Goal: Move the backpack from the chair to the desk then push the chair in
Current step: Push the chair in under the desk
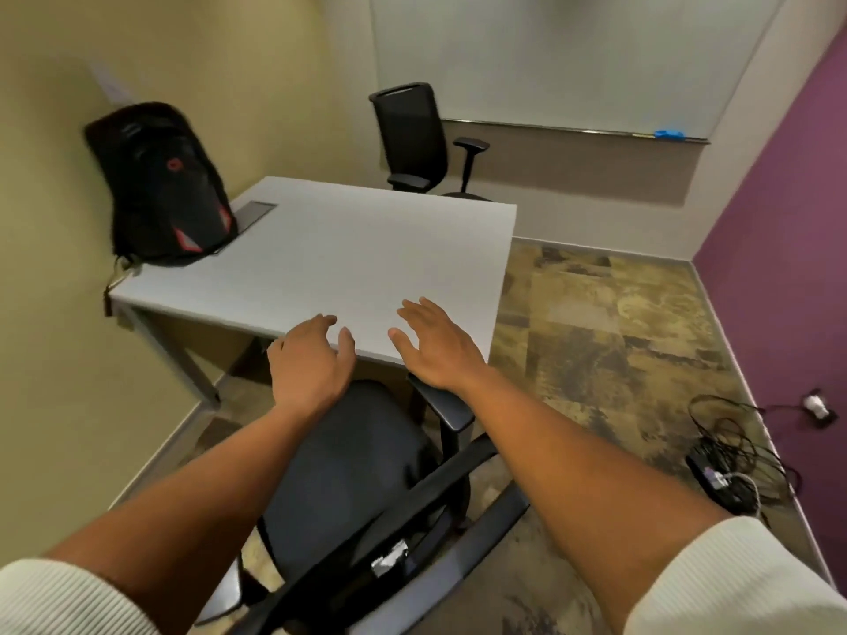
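Observation:
A black backpack (pixel 160 185) with red marks stands upright on the far left corner of the grey desk (pixel 330 254), leaning against the yellow wall. A black office chair (pixel 348 469) sits below me at the desk's near edge, its seat bare. My left hand (pixel 309 359) hovers over the front of the seat, fingers apart, holding nothing. My right hand (pixel 435 343) is spread above the chair's right armrest (pixel 447 403) and the desk's near edge, also holding nothing. Whether either hand touches the chair I cannot tell.
A second black chair (pixel 415 139) stands behind the desk under a whiteboard (pixel 573 61). Tangled cables and a power strip (pixel 728 460) lie on the patterned carpet by the purple wall at right. A grey cover plate (pixel 254 213) is set into the desk.

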